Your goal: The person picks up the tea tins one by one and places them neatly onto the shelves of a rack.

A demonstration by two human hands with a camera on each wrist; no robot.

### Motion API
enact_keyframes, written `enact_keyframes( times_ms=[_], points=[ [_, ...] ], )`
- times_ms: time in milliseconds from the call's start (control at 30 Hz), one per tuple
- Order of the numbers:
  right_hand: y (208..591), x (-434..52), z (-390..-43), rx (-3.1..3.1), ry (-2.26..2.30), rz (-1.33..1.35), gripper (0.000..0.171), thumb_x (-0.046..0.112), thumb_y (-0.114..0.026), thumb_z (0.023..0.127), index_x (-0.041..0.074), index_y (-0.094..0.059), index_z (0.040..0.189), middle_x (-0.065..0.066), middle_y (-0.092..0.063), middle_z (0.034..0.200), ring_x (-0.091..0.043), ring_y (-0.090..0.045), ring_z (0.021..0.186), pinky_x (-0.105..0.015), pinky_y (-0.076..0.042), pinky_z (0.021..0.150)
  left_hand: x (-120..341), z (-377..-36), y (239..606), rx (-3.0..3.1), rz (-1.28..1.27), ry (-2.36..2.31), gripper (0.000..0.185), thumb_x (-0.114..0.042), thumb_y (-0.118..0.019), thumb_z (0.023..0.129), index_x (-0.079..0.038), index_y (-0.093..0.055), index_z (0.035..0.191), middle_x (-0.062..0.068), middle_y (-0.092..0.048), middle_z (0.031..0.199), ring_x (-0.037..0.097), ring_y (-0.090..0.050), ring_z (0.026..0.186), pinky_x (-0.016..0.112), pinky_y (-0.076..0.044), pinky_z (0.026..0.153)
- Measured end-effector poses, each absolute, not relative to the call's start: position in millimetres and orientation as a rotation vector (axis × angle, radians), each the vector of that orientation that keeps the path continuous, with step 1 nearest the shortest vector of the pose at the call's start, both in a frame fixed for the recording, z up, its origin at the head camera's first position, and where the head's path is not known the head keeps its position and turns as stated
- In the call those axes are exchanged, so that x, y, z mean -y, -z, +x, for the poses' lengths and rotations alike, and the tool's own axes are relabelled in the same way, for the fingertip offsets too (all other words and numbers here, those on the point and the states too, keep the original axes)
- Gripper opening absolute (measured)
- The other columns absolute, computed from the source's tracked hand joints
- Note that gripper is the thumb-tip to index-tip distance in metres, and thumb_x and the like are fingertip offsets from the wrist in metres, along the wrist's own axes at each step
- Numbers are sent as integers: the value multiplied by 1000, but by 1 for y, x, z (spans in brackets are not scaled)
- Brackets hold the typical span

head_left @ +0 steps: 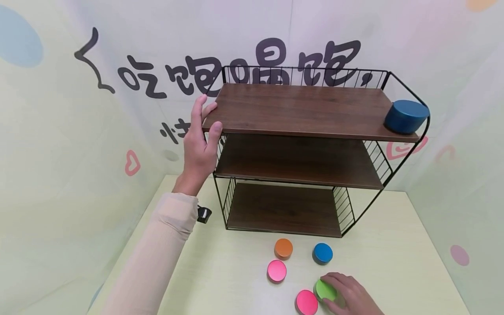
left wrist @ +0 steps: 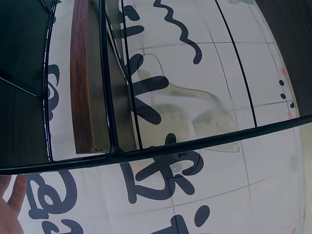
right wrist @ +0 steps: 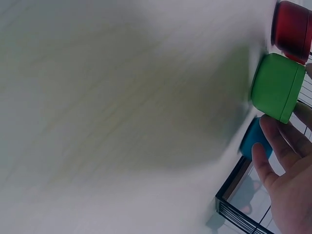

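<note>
A black wire rack with three brown wooden shelves stands at the back of the pale table. My left hand grips the top shelf's front left corner, thumb on the front edge; the left wrist view shows that board's edge and only a fingertip of the hand. My right hand is at the table's front, fingers curled over a green round tin. In the right wrist view the fingers touch the green tin.
Beside the green tin lie two pink tins, an orange one and a small blue one. A larger blue tin sits at the top shelf's right end. Printed backdrop walls close in on three sides.
</note>
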State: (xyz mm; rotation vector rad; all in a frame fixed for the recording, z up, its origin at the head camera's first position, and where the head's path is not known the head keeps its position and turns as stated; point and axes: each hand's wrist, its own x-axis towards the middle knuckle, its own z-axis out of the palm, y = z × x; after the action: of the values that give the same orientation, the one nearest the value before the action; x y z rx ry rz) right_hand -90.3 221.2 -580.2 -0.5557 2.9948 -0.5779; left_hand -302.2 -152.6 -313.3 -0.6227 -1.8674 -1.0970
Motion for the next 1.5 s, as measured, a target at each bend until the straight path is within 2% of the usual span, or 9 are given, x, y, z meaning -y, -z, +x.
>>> enact_keyframes(
  times_ms=[200,433,600,933,1100,1267,1500],
  points=[
    [578,-219,-90,-2996,556,-503,59,60,-77,77,16,-71,116,6,-66,112,-11,-59,96,-36,-56,79,152,-301,311,1864,-622,1092,64,-52,-44,102,-10,-36,150,4,-60,137,11,-51,131,39,-35,66],
    [580,-218,-90,-2995,550,-501,59,59,-79,76,15,-71,116,5,-66,111,-12,-60,95,-37,-56,79,152,-300,310,1867,-621,1091,65,-52,-44,102,-9,-36,150,5,-60,137,12,-52,130,35,-32,62],
    [579,-220,-91,-3001,530,-531,59,58,-78,76,14,-72,115,4,-67,110,-12,-60,94,-36,-56,79,153,-299,311,1866,-620,1096,65,-52,-44,102,-9,-36,150,5,-60,137,12,-51,131,35,-32,63],
    [570,-225,-94,-3103,509,-671,61,62,-75,78,14,-72,116,4,-68,109,-13,-61,93,-33,-56,78,153,-299,312,1888,-608,1101,65,-54,-43,102,-12,-35,151,3,-59,138,12,-54,127,37,-34,64],
    [570,-228,-96,-3199,537,-809,56,55,-81,75,14,-73,112,5,-69,106,-12,-62,90,-32,-55,76,153,-298,313,1894,-595,1101,64,-54,-43,102,-14,-35,151,1,-59,139,14,-57,123,35,-34,63],
    [566,-232,-102,-3265,556,-977,55,46,-88,69,12,-74,110,5,-69,104,-10,-63,87,-33,-55,73,153,-298,312,1886,-601,1104,63,-53,-44,102,-13,-36,151,1,-60,138,12,-53,127,37,-36,68],
    [550,-235,-108,-3266,508,-997,55,47,-88,69,12,-74,110,5,-70,101,-9,-62,84,-31,-55,70,153,-298,312,1889,-604,1104,63,-52,-44,102,-13,-36,151,3,-59,138,11,-51,129,39,-38,74]
  ],
)
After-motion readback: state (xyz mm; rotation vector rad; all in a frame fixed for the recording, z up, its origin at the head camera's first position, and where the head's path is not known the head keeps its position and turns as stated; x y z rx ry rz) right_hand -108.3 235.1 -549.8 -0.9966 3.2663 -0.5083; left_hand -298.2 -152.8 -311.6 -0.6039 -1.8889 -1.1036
